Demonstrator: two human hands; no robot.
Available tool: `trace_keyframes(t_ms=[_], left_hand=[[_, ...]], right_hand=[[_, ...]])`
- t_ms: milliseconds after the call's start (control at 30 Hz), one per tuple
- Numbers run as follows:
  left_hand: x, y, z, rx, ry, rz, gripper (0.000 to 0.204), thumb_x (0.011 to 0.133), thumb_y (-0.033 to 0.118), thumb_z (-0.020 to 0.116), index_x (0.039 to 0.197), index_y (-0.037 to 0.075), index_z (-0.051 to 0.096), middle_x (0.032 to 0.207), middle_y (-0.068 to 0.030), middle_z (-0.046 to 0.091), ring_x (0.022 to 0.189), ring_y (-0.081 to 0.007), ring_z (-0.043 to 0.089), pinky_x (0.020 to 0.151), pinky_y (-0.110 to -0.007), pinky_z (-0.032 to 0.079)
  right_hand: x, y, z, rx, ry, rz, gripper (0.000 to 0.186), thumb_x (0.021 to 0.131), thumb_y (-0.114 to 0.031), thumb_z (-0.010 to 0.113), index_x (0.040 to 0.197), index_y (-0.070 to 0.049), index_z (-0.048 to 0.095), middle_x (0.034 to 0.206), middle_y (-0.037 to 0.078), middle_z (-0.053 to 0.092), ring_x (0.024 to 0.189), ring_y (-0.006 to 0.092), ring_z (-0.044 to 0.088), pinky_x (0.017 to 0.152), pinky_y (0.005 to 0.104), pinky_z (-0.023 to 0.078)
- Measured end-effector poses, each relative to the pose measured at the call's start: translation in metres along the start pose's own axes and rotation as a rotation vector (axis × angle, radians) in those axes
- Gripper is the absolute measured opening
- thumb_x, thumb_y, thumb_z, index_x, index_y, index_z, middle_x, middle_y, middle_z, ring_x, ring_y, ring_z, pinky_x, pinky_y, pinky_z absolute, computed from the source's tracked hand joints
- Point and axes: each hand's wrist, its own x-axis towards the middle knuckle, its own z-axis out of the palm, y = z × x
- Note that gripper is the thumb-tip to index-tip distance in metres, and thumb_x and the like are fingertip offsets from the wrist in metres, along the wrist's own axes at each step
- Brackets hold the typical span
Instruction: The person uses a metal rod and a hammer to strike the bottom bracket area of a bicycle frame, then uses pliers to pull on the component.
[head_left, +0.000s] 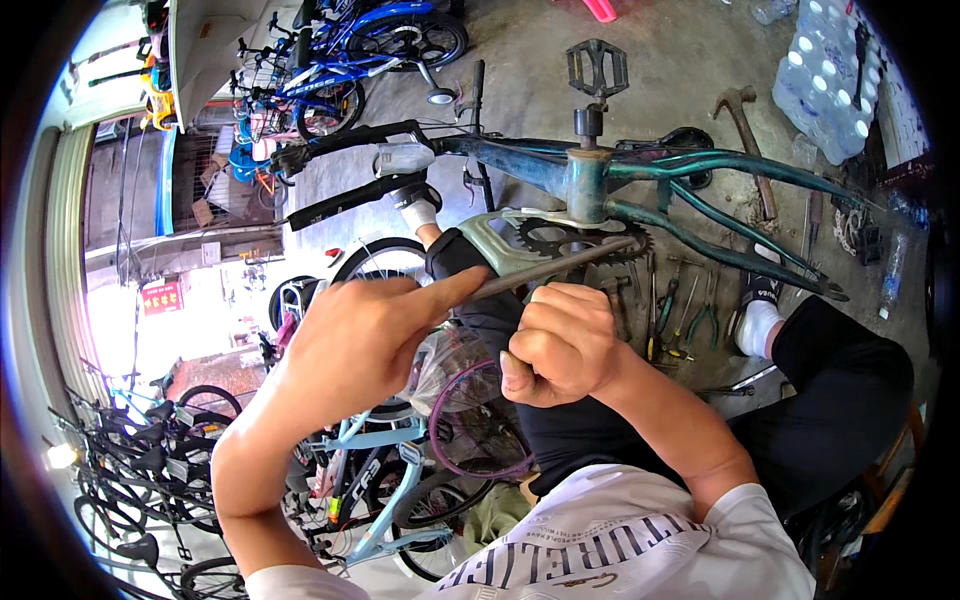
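Observation:
My left hand [365, 345] holds a long steel wrench [550, 267], index finger along its handle. The wrench reaches up to the bottom of a teal bike frame's tube [585, 185], by a black toothed chainring [540, 235]. My right hand [560, 345] is curled closed just right of the left one, under the handle; what it holds, if anything, is hidden. A black pedal [598, 68] on a crank stands above the tube. A pale green metal piece [485, 245] lies beside the chainring.
A hammer [745, 140], pliers [702, 320] and screwdrivers [660, 310] lie on the concrete floor [520, 120] to the right. Packed water bottles [825, 75] sit upper right. Blue bikes [400, 45] stand at the top, several more bikes [150, 470] lower left. My legs [820, 390] flank the work.

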Motion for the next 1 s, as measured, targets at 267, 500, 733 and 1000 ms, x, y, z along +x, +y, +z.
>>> trace_keyframes(t_ms=[267,500,733,1000], left_hand=[[0.012,0.011,0.012,-0.019,0.056,-0.006,0.057,0.084,-0.006,0.064,0.137,0.012,0.067,0.082,-0.0154,0.068,0.07,-0.0378,0.065,0.063,-0.046,0.05],[-0.014,0.007,0.004,-0.061,0.083,-0.031,0.059,0.084,-0.002,0.063,0.141,0.015,0.065,0.073,-0.011,0.064,0.063,-0.0329,0.063,0.056,-0.046,0.048],[0.005,0.014,0.007,-0.086,0.062,-0.013,0.066,0.078,-0.011,0.062,0.14,0.012,0.066,0.083,-0.018,0.07,0.073,-0.0345,0.069,0.066,-0.045,0.053],[0.008,0.006,0.014,-0.095,0.087,-0.011,0.055,0.084,-0.004,0.063,0.137,0.01,0.068,0.083,-0.0209,0.069,0.072,-0.0388,0.067,0.065,-0.046,0.051]], right_hand=[[0.005,0.001,0.0,0.027,0.02,0.013,0.025,0.082,-0.017,0.074,0.073,-0.008,0.052,0.064,0.004,0.044,0.052,0.0241,0.048,0.047,0.0355,0.039],[0.006,0.004,-0.001,-0.02,0.042,0.002,0.022,0.082,-0.014,0.072,0.073,-0.007,0.052,0.065,0.005,0.044,0.053,0.0238,0.05,0.048,0.0356,0.042],[0.008,0.003,0.001,-0.003,0.062,-0.011,0.023,0.083,-0.014,0.071,0.073,-0.007,0.052,0.065,0.005,0.043,0.053,0.0239,0.05,0.048,0.0351,0.042],[0.004,0.006,-0.001,-0.022,0.05,-0.001,0.024,0.083,-0.015,0.072,0.073,-0.008,0.051,0.065,0.005,0.043,0.054,0.0241,0.05,0.047,0.0354,0.041]])
